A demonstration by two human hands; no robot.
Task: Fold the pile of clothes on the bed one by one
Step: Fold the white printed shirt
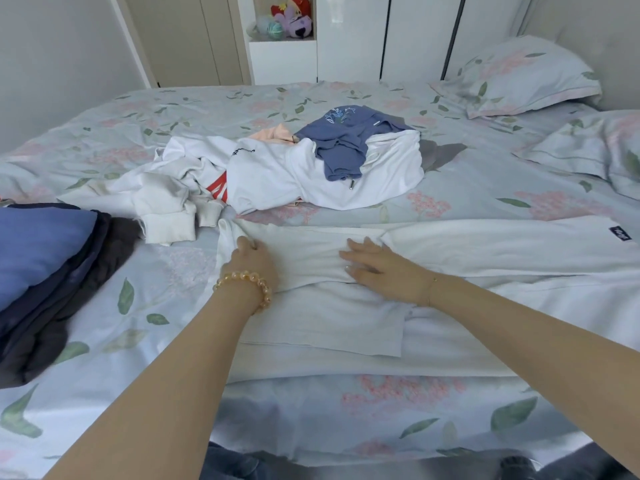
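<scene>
Head view showed my left hand (251, 259) at the centre of the frame, fingers curled and pinching the left edge of the white garment (450, 258) I had spread across the bed (173, 109). My right hand (377, 268) lay just to its right, fingers straight and flat, pressing on a folded-over part of the same garment. A bead bracelet (247, 284) sat on my left wrist. The garment stretched from the centre to the right edge of the frame, where a small dark label (620, 233) showed. Above it, at upper centre, the pile of unfolded clothes (277, 168) lay with a blue top (346, 140) uppermost. At the left edge sat a stack of folded dark clothes (48, 271). A pillow (523, 74) lay at upper right.
</scene>
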